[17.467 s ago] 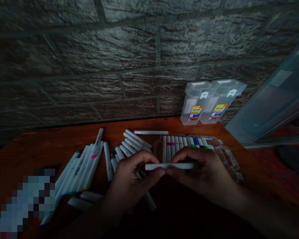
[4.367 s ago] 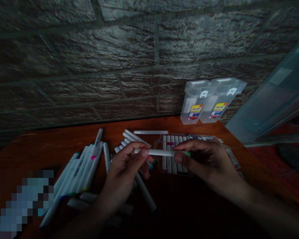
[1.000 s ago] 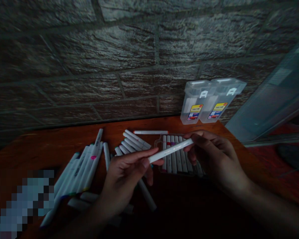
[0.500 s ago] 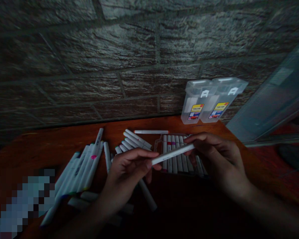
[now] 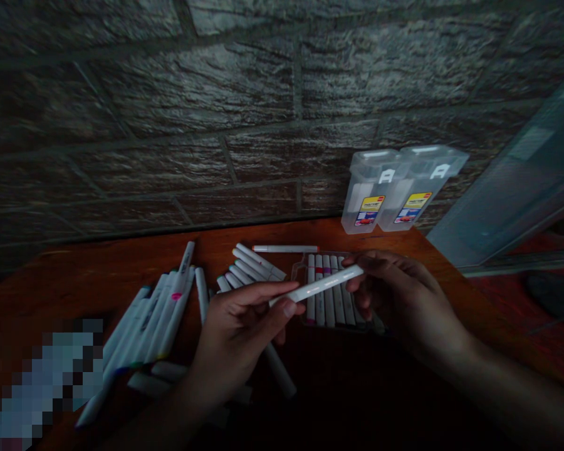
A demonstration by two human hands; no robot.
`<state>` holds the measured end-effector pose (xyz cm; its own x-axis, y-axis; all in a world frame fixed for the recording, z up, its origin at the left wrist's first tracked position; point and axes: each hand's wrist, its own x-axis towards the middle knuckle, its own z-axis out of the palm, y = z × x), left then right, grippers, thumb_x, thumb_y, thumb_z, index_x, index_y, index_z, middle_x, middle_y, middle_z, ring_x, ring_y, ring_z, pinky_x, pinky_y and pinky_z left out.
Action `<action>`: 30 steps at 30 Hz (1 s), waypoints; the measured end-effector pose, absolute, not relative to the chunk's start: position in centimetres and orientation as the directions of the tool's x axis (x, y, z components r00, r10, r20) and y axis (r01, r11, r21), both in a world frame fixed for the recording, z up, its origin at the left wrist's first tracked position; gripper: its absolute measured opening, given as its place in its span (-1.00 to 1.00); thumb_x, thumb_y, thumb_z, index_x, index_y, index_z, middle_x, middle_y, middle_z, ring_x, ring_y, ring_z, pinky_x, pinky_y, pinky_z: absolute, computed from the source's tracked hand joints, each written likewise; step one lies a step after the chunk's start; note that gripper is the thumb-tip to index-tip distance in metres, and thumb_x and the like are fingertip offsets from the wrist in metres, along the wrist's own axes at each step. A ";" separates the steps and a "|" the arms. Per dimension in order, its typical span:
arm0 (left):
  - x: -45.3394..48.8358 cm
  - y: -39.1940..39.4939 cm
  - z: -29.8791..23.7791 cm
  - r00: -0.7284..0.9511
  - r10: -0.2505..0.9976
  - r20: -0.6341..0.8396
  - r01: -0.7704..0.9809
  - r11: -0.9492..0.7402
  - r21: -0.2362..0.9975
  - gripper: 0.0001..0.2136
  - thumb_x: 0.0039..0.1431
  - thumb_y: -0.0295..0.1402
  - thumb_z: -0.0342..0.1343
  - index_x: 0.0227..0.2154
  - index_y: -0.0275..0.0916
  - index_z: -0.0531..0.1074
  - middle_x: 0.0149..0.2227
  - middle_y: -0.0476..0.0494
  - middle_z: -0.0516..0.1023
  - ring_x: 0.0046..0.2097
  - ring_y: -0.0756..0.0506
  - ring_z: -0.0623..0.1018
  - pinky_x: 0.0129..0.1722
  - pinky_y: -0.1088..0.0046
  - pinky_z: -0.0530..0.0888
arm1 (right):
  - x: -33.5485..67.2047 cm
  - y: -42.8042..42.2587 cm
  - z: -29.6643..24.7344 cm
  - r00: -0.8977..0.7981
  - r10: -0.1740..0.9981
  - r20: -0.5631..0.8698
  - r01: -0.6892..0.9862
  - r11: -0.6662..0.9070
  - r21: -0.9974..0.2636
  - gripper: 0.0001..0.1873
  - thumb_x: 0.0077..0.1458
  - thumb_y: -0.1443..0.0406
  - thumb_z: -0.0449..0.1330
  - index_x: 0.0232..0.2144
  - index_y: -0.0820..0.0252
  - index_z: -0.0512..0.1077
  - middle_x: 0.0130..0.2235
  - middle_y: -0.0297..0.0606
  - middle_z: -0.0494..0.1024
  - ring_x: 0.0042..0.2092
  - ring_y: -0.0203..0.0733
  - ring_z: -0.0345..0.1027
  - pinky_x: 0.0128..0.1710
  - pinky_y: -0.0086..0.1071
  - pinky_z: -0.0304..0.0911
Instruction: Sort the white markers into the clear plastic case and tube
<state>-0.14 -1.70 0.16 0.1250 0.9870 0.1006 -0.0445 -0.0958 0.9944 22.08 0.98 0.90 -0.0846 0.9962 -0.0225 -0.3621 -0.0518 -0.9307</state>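
A white marker (image 5: pixel 326 284) is held slantwise between my two hands, its right end higher. My left hand (image 5: pixel 247 329) pinches its lower left end between thumb and fingers. At the other end, the fingers of my right hand (image 5: pixel 404 297) are closed on its tip. Behind and below the marker lies a clear case (image 5: pixel 301 270) with a row of white markers (image 5: pixel 326 310) in it, partly covered by my right hand. A small fan of markers (image 5: pixel 251 266) rests just beyond my left hand, and a loose marker (image 5: pixel 278 371) lies beneath it.
Several white markers (image 5: pixel 153 319) are heaped on the left of the wooden table (image 5: pixel 75 263). One marker with orange ends (image 5: pixel 286 248) lies near the back. Two clear plastic boxes (image 5: pixel 390 194) with yellow labels stand at the back right against the brick wall (image 5: pixel 263 81).
The marker has turned about its length, and lettering on it now catches the light. My left hand's grip has shifted along it slightly; my right hand has moved a little left.
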 end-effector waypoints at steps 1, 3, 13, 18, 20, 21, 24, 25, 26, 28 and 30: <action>-0.2 -1.7 0.1 0.117 0.988 0.103 -0.033 -0.100 0.994 -0.81 0.18 -0.39 0.34 -0.14 -0.16 0.69 -0.38 -0.14 0.75 -0.56 0.04 0.54 -0.57 0.61 0.47 | 22.1 0.9 0.9 -0.086 0.996 -0.036 -0.367 -0.065 -0.928 -0.83 0.06 0.20 0.38 -0.42 0.20 0.60 -0.53 -0.28 0.55 -0.60 -0.31 0.33 -0.67 -0.49 0.34; -0.2 -1.7 0.0 0.097 0.989 0.110 -0.017 -0.109 0.994 -0.81 0.15 -0.38 0.36 -0.15 -0.15 0.70 -0.40 -0.13 0.75 -0.56 0.05 0.53 -0.59 0.63 0.45 | 22.1 0.9 0.9 -0.098 0.994 -0.051 -0.365 -0.084 -0.927 -0.80 0.05 0.19 0.40 -0.47 0.21 0.57 -0.54 -0.28 0.55 -0.61 -0.31 0.32 -0.69 -0.49 0.33; -0.2 -1.6 0.5 0.064 0.994 0.088 -0.033 -0.086 0.996 -0.87 0.18 -0.36 0.34 -0.21 -0.16 0.71 -0.42 -0.11 0.74 -0.56 0.04 0.53 -0.56 0.61 0.48 | 22.1 0.4 0.8 -0.196 0.977 0.084 -0.186 0.047 -0.981 -0.78 0.12 0.17 0.41 -0.42 0.19 0.56 -0.52 -0.35 0.53 -0.59 -0.38 0.33 -0.61 -0.53 0.28; -0.4 -1.5 0.2 0.076 0.993 0.089 -0.092 -0.082 0.992 -0.84 0.26 -0.30 0.27 -0.18 -0.18 0.71 -0.38 -0.14 0.72 -0.53 0.01 0.54 -0.52 0.52 0.50 | 21.9 0.3 1.2 -0.224 0.968 0.112 -0.058 0.102 -0.993 -0.77 0.10 0.14 0.41 -0.44 0.17 0.59 -0.53 -0.34 0.53 -0.60 -0.36 0.32 -0.62 -0.50 0.27; -0.4 -1.5 0.1 0.085 0.991 0.099 -0.092 -0.091 0.992 -0.84 0.27 -0.30 0.27 -0.18 -0.16 0.71 -0.38 -0.13 0.72 -0.53 0.02 0.54 -0.50 0.52 0.51 | 21.9 0.3 1.2 -0.217 0.966 0.141 -0.013 0.142 -0.990 -0.80 0.10 0.16 0.41 -0.43 0.15 0.61 -0.55 -0.36 0.52 -0.60 -0.35 0.32 -0.63 -0.49 0.25; -0.4 -1.5 0.1 0.090 0.990 0.105 -0.078 -0.098 0.992 -0.85 0.27 -0.30 0.26 -0.18 -0.16 0.71 -0.42 -0.10 0.70 -0.53 0.02 0.54 -0.49 0.53 0.50 | 21.9 0.3 1.1 -0.216 0.962 0.167 0.016 0.174 -0.985 -0.84 0.09 0.18 0.42 -0.42 0.14 0.63 -0.57 -0.37 0.52 -0.60 -0.34 0.32 -0.62 -0.48 0.25; -0.3 -1.6 0.1 0.107 0.987 0.118 -0.013 -0.117 0.993 -0.87 0.26 -0.33 0.27 -0.22 -0.15 0.71 -0.59 -0.01 0.59 -0.56 0.03 0.52 -0.54 0.58 0.45 | 21.8 0.1 0.7 -0.225 0.938 0.264 0.109 0.293 -0.950 -0.94 0.08 0.26 0.44 -0.36 0.09 0.66 -0.51 -0.35 0.62 -0.53 -0.27 0.44 -0.54 -0.46 0.32; -0.3 -1.6 0.1 0.115 0.987 0.113 0.007 -0.114 0.993 -0.88 0.24 -0.34 0.28 -0.23 -0.15 0.71 -0.62 0.01 0.57 -0.56 0.02 0.52 -0.55 0.59 0.44 | 21.8 0.0 0.6 -0.236 0.927 0.290 0.140 0.328 -0.934 -0.95 0.09 0.27 0.44 -0.34 0.08 0.67 -0.47 -0.33 0.66 -0.48 -0.25 0.49 -0.50 -0.45 0.36; -0.2 -1.7 0.0 0.124 0.987 0.105 0.024 -0.109 0.994 -0.88 0.23 -0.34 0.29 -0.23 -0.15 0.71 -0.62 0.01 0.57 -0.57 0.02 0.52 -0.56 0.59 0.43 | 21.7 -0.1 0.4 -0.251 0.917 0.309 0.169 0.356 -0.919 -0.94 0.09 0.27 0.44 -0.33 0.08 0.67 -0.42 -0.32 0.69 -0.44 -0.22 0.54 -0.45 -0.43 0.40; -0.1 -1.8 -0.1 0.140 0.986 0.091 0.057 -0.100 0.993 -0.89 0.19 -0.35 0.33 -0.23 -0.15 0.71 -0.58 -0.02 0.61 -0.57 0.02 0.53 -0.58 0.60 0.41 | 21.7 -0.3 0.2 -0.278 0.898 0.341 0.217 0.404 -0.888 -0.91 0.10 0.28 0.45 -0.29 0.08 0.66 -0.36 -0.31 0.72 -0.38 -0.19 0.58 -0.39 -0.42 0.44; -0.1 -1.9 -0.3 0.149 0.985 0.086 0.090 -0.100 0.991 -0.88 0.14 -0.35 0.36 -0.24 -0.16 0.71 -0.58 -0.04 0.61 -0.58 0.02 0.51 -0.60 0.61 0.38 | 21.8 -0.4 0.1 -0.297 0.882 0.367 0.256 0.443 -0.859 -0.89 0.09 0.30 0.46 -0.28 0.08 0.65 -0.34 -0.31 0.72 -0.36 -0.18 0.60 -0.36 -0.41 0.46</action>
